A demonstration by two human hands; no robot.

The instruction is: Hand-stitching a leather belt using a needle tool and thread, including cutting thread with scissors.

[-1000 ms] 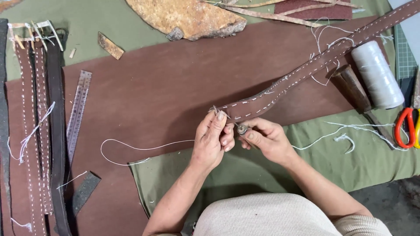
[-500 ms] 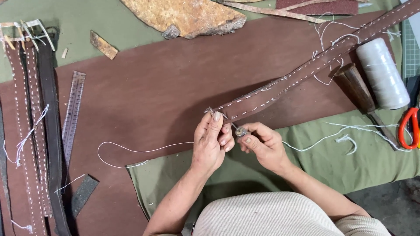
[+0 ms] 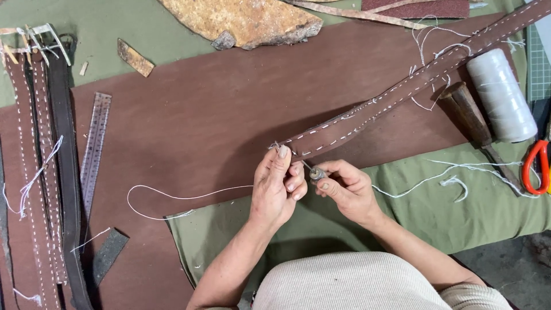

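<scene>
Left hand: the left hand (image 3: 278, 186) is pinching the near end of the stitched strap, fingers pressed together on the tip, thumb underneath.
Right hand: the right hand (image 3: 346, 188) is closing around a small metal-tipped awl (image 3: 315, 173), its fingers curled tight on the handle and the point aiming at the strap end just beside the left fingertips.
Strap: the long brown leather strap (image 3: 402, 92) is running slantwise from the two hands up to the far right corner, with white stitching along both edges and loose thread ends hanging off it.
Thread: a white thread (image 3: 172, 198) is trailing left from the hands in a loop across the brown leather sheet (image 3: 218, 115); another strand is lying to the right on the green cloth (image 3: 459, 212).
Bench: the bench is lying under the green cloth, with the leather sheet spread over most of it.
Right side: a spool of white thread (image 3: 501, 95) is lying beside a wooden-handled tool (image 3: 470, 117), with orange-handled scissors (image 3: 536, 166) at the edge.
Left side: several finished stitched straps (image 3: 34, 172) are lying side by side, a metal ruler (image 3: 94, 152) near them.
Far edge: a rough tan hide piece (image 3: 247, 20) is resting well apart from the hands.
</scene>
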